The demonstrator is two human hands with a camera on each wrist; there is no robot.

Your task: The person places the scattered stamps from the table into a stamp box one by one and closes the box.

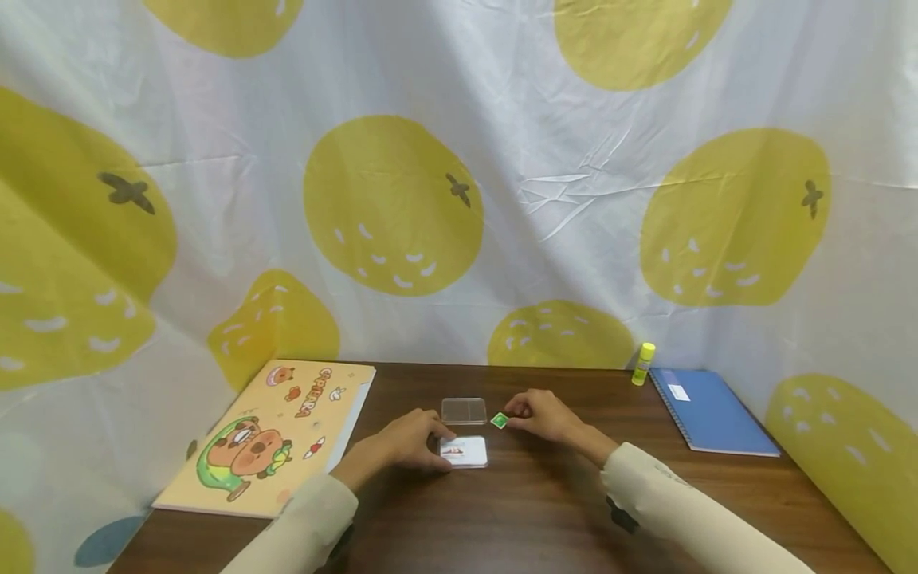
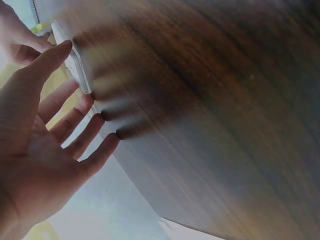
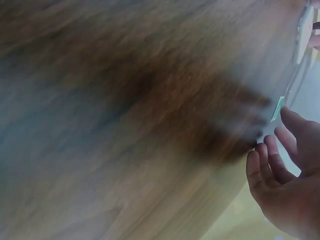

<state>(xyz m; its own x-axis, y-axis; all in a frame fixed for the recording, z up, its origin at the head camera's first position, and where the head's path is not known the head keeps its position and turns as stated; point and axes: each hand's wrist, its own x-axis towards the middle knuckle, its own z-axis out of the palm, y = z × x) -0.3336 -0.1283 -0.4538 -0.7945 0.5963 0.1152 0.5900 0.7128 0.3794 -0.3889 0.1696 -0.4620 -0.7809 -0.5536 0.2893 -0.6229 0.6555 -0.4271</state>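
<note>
The left hand point(image 1: 410, 440) held the white box point(image 1: 469, 452) on the bench point(image 1: 516, 510) between thumb and fingers. The right hand point(image 1: 543, 414) pinched a green square point(image 1: 500, 420) beside the clear lid point(image 1: 462, 411), which lay just beyond the box.

From my head camera I look forward and down across the worktop point(image 1: 531, 510), with the left hand point(image 1: 409, 438) and right hand point(image 1: 547, 414) small in the middle distance and the curtain point(image 1: 559, 239) beyond. My left-wrist view is much nearer, looking along the palm past the fingers point(image 2: 85, 135), its picture tipped sideways. My right-wrist view is just as close and tilted the opposite way. The white case point(image 1: 469, 453) appears in all three; the head and right-wrist views share the green square point(image 1: 500, 420).
</note>
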